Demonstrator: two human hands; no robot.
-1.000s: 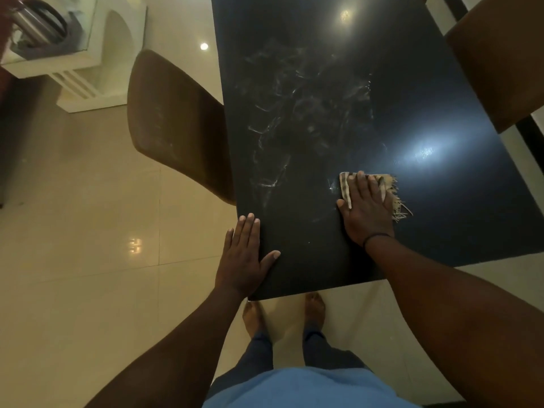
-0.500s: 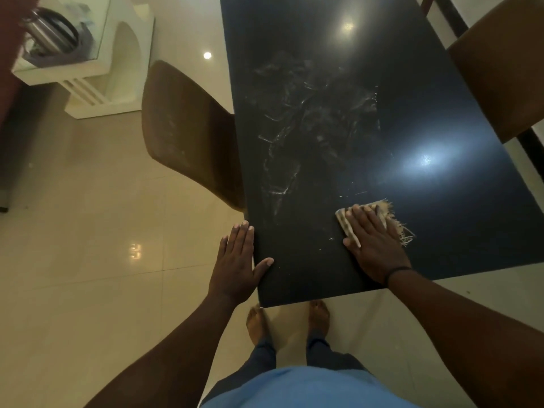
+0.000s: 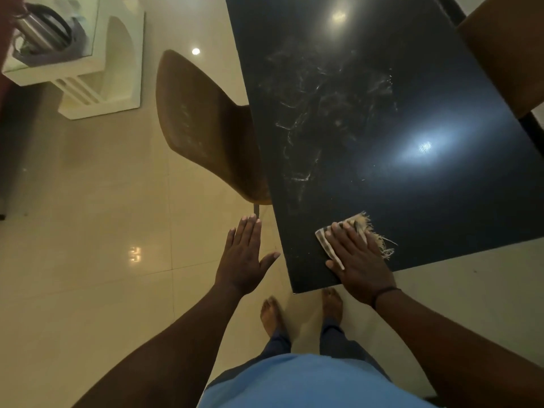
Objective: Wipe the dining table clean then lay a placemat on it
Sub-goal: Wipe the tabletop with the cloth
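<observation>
Two bare hands are out in front of the person, seen from the single head view. The right hand (image 3: 357, 262) lies flat on a small striped, frayed-edged cloth (image 3: 325, 241), its fingers (image 3: 341, 234) straight and pressing the cloth down onto the glossy black rectangular counter (image 3: 441, 201), close to the counter's near corner. Loose tan threads of the cloth stick out past the hand on its right side. A thin dark band circles the right wrist.

The left hand (image 3: 243, 257) is spread open beside the counter, fingers straight and together, thumb pointing toward the counter's left edge; it holds nothing, and seems to hover over the floor rather than rest on the counter (hard to be sure from this angle).

Farther up the counter, pale smears and streaks (image 3: 312, 119) cover the middle of the dark surface, and two ceiling lights glare off its sheen. No placemat lies on it.

A brown curved-back chair (image 3: 206, 128) is tucked against the counter's left side, and part of another brown chair (image 3: 506, 51) shows at the upper right. The cream glossy tiled floor (image 3: 88, 216) carries light reflections. At the upper left stands a white glass-topped side table (image 3: 97, 83) with a steel vessel (image 3: 44, 28) on it. The person's bare feet (image 3: 272, 315) stand just at the counter's near end, under blue trousers and a light blue shirt.
</observation>
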